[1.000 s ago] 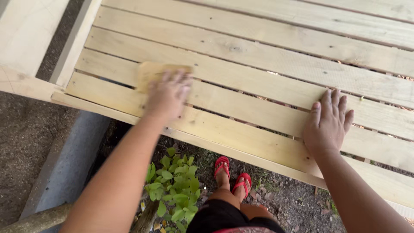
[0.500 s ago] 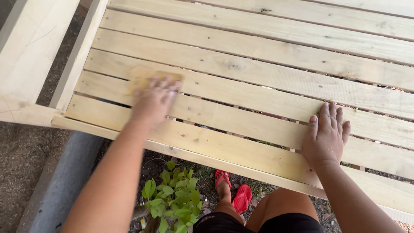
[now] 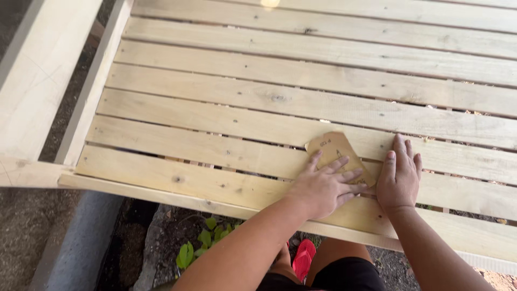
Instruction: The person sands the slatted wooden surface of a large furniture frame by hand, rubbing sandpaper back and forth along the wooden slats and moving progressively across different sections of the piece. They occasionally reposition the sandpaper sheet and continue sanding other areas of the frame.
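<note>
Since the earlier frame, the left hand (image 3: pixel 323 188) has travelled rightward along the slats with the sandpaper sheet (image 3: pixel 339 153), and now sits just beside the right hand (image 3: pixel 398 180), where before the two were well apart.

At far left, a broad pale board (image 3: pixel 37 91) runs along the frame's left end, meeting a narrow upright rail (image 3: pixel 91 91). Below the near-left corner, grey ground (image 3: pixel 21 231) and a grey concrete edge (image 3: pixel 81 242) are visible. The slatted wooden frame (image 3: pixel 242 97) fills most of the view; its slats are pale, unfinished, with small knots and narrow gaps between them.

Under the near edge, a green leafy plant (image 3: pixel 199 245) grows from dark soil.

Right of centre, near the near edge, the left hand lies flat, fingers spread, pressing down on the sandpaper sheet. The sheet is tan, roughly rectangular, turned at an angle, with small dark printing on its upper face; its far corner projects beyond the fingertips. It rests on the second and third slats from the near edge.

Immediately right, the right hand lies palm-down and open on the slats, gripping nothing, its thumb side close to the sheet's right edge.

Below the frame, a red sandal (image 3: pixel 304 258) and black shorts (image 3: pixel 344 275) show.
</note>
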